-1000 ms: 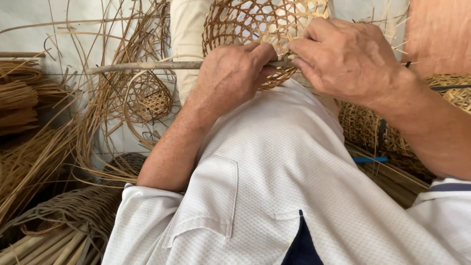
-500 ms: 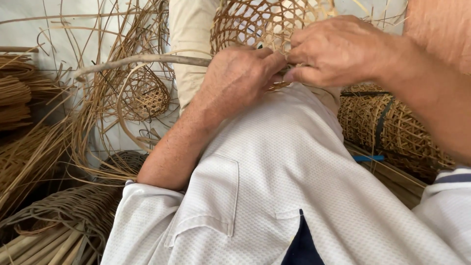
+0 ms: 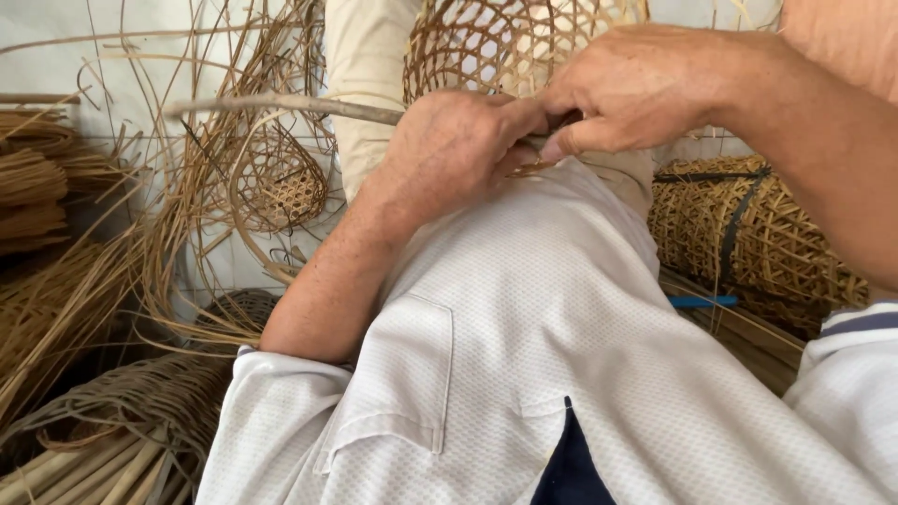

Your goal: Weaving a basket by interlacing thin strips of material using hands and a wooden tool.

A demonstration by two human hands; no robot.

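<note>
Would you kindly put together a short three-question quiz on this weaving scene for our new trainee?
1. True or false: both hands meet at the rim of the open-weave basket.
2. Which hand grips the long stick? A) left hand B) right hand
3. What colour is the thin object beside the rolled woven bundle?

Key: 1 true; 2 A; 3 blue.

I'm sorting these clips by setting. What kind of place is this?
Likely a basket-weaving workshop: both hands work an open-weave basket, with loose cane strips and a roll of woven mesh around.
</note>
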